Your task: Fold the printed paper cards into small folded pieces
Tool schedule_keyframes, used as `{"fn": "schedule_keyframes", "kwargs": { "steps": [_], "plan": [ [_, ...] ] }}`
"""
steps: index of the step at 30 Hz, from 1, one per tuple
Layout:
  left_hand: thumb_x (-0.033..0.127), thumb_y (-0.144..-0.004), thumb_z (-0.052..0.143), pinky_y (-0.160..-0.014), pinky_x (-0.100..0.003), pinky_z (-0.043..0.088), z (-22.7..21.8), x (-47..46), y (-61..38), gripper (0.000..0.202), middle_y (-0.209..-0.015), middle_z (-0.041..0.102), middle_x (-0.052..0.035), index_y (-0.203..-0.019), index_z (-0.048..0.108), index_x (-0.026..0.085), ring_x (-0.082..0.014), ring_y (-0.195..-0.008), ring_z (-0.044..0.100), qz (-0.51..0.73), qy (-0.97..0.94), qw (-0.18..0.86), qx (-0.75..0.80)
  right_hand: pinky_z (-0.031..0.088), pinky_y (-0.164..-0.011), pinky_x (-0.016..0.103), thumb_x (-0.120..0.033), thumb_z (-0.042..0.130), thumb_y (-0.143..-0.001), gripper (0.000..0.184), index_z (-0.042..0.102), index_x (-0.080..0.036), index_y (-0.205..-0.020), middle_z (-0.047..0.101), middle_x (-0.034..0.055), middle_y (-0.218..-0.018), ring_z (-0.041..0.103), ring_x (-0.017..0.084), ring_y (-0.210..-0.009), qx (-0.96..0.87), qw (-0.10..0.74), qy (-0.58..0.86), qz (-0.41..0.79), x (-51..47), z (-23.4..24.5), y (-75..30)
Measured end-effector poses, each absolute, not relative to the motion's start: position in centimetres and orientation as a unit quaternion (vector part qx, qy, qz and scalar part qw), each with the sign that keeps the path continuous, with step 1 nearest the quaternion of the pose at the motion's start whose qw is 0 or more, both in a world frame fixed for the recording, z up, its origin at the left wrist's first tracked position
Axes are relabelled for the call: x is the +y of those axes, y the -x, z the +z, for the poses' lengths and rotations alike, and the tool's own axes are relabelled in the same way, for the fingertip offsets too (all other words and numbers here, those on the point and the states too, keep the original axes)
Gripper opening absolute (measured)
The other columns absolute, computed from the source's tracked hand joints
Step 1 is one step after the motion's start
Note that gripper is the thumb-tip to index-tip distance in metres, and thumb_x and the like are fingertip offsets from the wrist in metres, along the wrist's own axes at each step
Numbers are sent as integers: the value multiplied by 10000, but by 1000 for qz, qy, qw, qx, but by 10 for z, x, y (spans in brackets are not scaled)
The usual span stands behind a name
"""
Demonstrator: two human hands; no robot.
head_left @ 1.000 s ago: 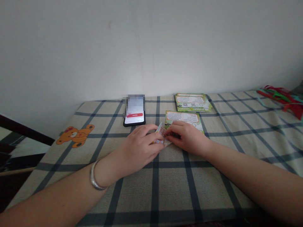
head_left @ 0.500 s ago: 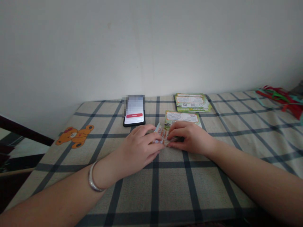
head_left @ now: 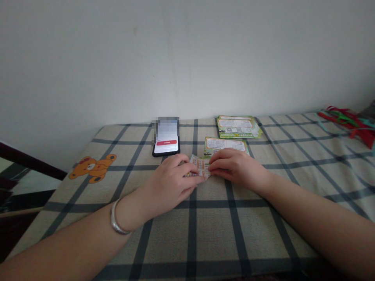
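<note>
- A plain white wall stands behind a bed (head_left: 205,234) covered in a beige sheet with dark checks; a dark wooden frame shows beyond its left edge.
- The paper slip (head_left: 200,167), small, printed and partly folded, lies flat on the sheet about midway between the left and right edges, nearer the far edge than the near one.
- It looks thin, light and limp: likely to crease at once, to tear if tugged, and to slide easily on the cloth. The free edges and corners are the places to take it, with fingertips only.
- The left hand (head_left: 172,183) has its grip closed on the slip's left end, thumb and fingertips pinching it down; a silver bracelet (head_left: 115,222) sits on that wrist.
- The right hand (head_left: 237,169) has its grip closed on the right end, fingertips together on the paper.
- A green leaflet (head_left: 224,144) lies just behind the right hand, and a stack of like leaflets (head_left: 238,127) lies near the far edge.
- A phone (head_left: 166,138) with a lit screen lies by the far edge, behind the left hand.
- No container shows.
- Red and green ribbons (head_left: 348,121) lie at the far right corner; a printed bear (head_left: 93,168) marks the sheet near the left edge.
</note>
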State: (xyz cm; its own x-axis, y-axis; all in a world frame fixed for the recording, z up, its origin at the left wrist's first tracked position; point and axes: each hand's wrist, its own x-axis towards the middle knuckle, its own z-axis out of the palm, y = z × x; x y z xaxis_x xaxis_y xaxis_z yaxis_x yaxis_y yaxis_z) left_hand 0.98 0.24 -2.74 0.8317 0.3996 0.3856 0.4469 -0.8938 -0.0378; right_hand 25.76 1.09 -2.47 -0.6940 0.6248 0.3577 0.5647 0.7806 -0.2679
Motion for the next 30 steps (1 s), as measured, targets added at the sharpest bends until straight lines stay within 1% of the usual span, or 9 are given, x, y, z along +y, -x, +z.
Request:
{"fn": "schedule_keyframes", "kwargs": {
  "steps": [8, 14, 17, 21, 25, 30],
  "plan": [
    [257, -947, 502, -833, -428, 478, -28, 1, -10, 232, -1069, 676, -17, -1100, 676, 269, -250, -1001, 497, -183, 953, 75, -230, 479, -843, 310, -263, 576, -915, 165, 732, -219, -944, 684, 34, -974, 616, 163, -898, -915, 213, 333, 81, 15, -27, -258],
    [264, -914, 554, -843, -465, 464, -24, 0, -12, 231, -1070, 673, -13, -1111, 670, 297, -277, -1021, 492, -189, 947, 97, -243, 477, -844, 316, -272, 581, -913, 168, 738, -226, -950, 684, 35, -975, 612, 164, -894, -916, 210, 332, 74, 15, -26, -258],
    [255, -905, 564, -894, -492, 448, -23, -1, -13, 257, -1146, 661, -2, -1143, 653, 290, -293, -1096, 476, -190, 946, 100, -245, 479, -842, 321, -271, 583, -912, 170, 741, -230, -959, 684, 34, -976, 611, 166, -895, -917, 207, 333, 71, 16, -26, -258],
    [222, -910, 547, -1030, -504, 381, -23, -1, -12, 284, -1225, 641, -7, -1180, 630, 246, -277, -1223, 447, -176, 954, 75, -229, 485, -835, 324, -269, 580, -914, 175, 740, -242, -978, 685, 33, -986, 612, 170, -900, -920, 208, 326, 65, 17, -26, -259],
    [192, -918, 517, -1099, -510, 316, -26, 0, -11, 300, -1267, 624, -29, -1204, 601, 223, -219, -1219, 508, -161, 963, 39, -211, 487, -842, 331, -277, 563, -924, 185, 729, -226, -988, 696, 38, -987, 617, 175, -906, -924, 213, 314, 57, 16, -24, -259],
    [191, -917, 510, -1108, -534, 298, -28, 1, -10, 297, -1263, 628, -34, -1200, 595, 228, -216, -1217, 527, -150, 964, 26, -216, 491, -863, 334, -253, 598, -897, 146, 710, -197, -971, 711, 33, -988, 633, 174, -911, -925, 211, 307, 71, 17, -23, -261]
  ]
}}
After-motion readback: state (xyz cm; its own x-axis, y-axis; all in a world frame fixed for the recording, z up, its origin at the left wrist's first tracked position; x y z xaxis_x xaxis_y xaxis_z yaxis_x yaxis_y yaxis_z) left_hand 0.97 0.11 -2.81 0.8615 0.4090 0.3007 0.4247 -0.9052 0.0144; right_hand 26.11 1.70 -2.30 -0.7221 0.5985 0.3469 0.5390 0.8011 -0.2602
